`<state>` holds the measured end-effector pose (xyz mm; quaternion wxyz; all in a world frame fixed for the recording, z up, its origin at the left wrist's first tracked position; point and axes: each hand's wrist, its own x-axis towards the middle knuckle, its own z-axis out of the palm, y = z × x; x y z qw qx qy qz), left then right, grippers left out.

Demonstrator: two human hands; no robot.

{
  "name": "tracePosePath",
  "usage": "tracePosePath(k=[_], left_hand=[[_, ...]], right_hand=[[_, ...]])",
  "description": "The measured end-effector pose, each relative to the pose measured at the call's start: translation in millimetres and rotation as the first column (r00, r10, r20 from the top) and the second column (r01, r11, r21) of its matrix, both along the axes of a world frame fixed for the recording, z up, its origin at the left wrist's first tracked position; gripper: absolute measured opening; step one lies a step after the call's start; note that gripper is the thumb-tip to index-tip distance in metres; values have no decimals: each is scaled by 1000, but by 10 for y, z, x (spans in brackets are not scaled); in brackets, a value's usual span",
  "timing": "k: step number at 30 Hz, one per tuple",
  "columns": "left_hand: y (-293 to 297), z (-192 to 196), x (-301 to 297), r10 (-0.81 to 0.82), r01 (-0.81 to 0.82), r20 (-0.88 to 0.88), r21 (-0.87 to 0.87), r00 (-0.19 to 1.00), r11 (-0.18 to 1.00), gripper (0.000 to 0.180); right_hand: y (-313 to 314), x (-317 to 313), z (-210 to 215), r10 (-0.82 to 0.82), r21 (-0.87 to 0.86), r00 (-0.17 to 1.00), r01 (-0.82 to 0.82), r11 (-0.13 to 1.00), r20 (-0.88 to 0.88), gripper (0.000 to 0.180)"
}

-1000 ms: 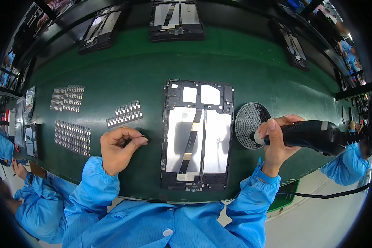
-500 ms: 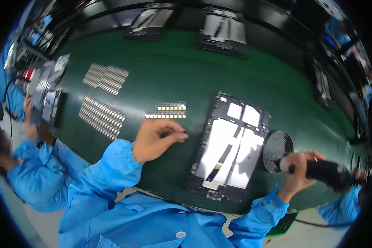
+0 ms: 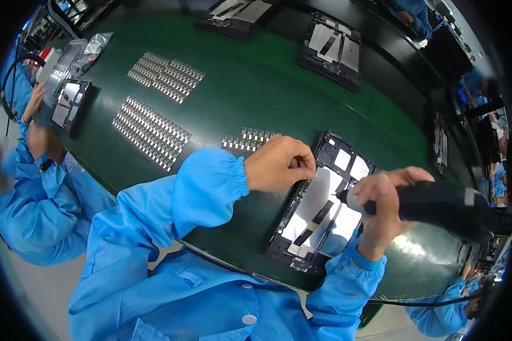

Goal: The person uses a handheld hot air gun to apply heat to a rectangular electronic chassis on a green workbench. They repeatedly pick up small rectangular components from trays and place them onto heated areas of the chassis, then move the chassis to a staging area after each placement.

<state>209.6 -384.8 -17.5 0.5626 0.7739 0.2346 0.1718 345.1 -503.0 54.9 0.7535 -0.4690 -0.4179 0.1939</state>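
An opened tablet point(image 3: 301, 216), black-framed with white battery panels and dark ribbon cables, lies before me on the green table. At its upper left edge is my left hand point(image 3: 281, 163), thumb and fingertips pinched together; whatever they hold is too small to make out. My right hand point(image 3: 381, 204) grips a black electric screwdriver point(image 3: 444, 210) over the tablet's right side, its tip pointing left toward the middle. Just behind my left hand lies a small sheet of little metallic pieces point(image 3: 250, 137), partly covered by that hand.
Two larger sheets of metallic pieces point(image 3: 152, 132) lie to the left. More opened tablets point(image 3: 333, 48) stand along the far side. At the left edge, a co-worker's hand point(image 3: 35, 99) is near another tablet point(image 3: 71, 105) and clear plastic packaging point(image 3: 94, 51). A cable point(image 3: 421, 303) runs at lower right.
My left hand has moved right, from beside the small sheet to the tablet's edge. My right hand has brought the screwdriver left over the tablet from the round dimpled dish. The view has shifted.
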Motion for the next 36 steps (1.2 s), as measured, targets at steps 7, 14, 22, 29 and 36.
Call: tracePosePath(k=[7,14,22,29,36], left_hand=[[53,18,6,-30,31,-38,34,999,999,16],[106,24,15,4,-3,-75,10,997,1000,21],[124,2,46,-2,-5,-77,-92,997,996,19],[170,33,40,-41,25,-104,-152,994,988,16],[186,11,34,-46,24,-106,-199,993,980,15]], right_hand=[[172,5,-200,34,-49,999,-33,998,36,39],[212,5,-253,39,-51,999,-38,998,29,40],[252,-94,-123,54,-5,998,-54,999,17,43],[368,-181,-173,107,-54,994,-105,993,33,44],[387,-191,-186,117,-82,991,-112,990,59,43]])
